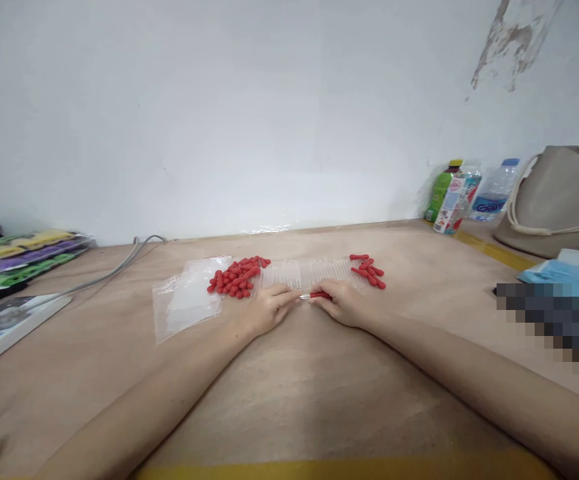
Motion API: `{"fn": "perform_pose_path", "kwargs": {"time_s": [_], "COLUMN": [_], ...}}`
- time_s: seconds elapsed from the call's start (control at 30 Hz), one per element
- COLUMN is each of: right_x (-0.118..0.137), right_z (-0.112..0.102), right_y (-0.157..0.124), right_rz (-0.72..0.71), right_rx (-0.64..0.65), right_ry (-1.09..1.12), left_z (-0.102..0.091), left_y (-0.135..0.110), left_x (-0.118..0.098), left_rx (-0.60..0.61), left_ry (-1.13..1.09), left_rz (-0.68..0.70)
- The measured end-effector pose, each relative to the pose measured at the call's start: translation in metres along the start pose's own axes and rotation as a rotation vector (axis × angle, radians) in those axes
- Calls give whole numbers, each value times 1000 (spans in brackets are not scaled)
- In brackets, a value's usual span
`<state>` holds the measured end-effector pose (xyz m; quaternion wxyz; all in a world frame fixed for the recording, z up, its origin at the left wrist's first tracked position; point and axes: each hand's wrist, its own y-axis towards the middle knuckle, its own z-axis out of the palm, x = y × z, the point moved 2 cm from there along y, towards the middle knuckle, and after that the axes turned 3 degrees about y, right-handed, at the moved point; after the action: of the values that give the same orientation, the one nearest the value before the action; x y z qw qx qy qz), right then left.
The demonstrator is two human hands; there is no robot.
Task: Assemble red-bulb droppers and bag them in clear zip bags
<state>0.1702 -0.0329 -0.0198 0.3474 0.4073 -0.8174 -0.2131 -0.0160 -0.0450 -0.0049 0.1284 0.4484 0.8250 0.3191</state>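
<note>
Pale wall (249, 120) is backing a brown tabletop (279, 393). Landmark for these notes: a row of clear plastic strips (329, 270), lying side by side mid-table. High above and to the right of the row, a scuffed patch (514, 43) is showing on the wall.

Both bare hands are working at the row's near edge. Left hand (272, 307) is pinching a clear plastic piece (305, 297), grip narrow. Right hand (342, 303) is curling its fingers round a red bone-shaped piece (318, 294), mostly covering it; its exposed end is facing the clear piece. Whether those two are touching, cannot tell.

Dense heap of red pieces (237, 277) is lying just beside the row's left end; a smaller red cluster (369, 272) is sitting at its right end. Transparent bags (189, 300) are lying flat left of the row, beyond the heap.

Well left of the row, a grey cable (119, 268) is snaking past trays of yellow, purple and green items (34, 252). Well right of it and farther back, a green bottle (440, 193) and a blue-capped bottle (494, 190) are standing near a grey bag (554, 200).
</note>
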Motion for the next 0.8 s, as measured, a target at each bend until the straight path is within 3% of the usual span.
{"fn": "perform_pose_path", "kwargs": {"time_s": [0.37,0.63,0.7,0.8], "right_x": [0,1,-7,-26], "right_z": [7,-11,-20,-34], "right_y": [5,9,9,7], "right_rz": [55,86,143,330], "right_rx": [9,31,-42,-280], "right_ry": [38,111,101,22], "left_z": [5,6,2,-4], "left_y": [0,-4,-5,-8], "left_x": [0,2,4,8], "left_rx": [0,9,3,-10], "left_ry": [-48,-99,-74,4], "left_rz": [-24,-227,-317,-427]}}
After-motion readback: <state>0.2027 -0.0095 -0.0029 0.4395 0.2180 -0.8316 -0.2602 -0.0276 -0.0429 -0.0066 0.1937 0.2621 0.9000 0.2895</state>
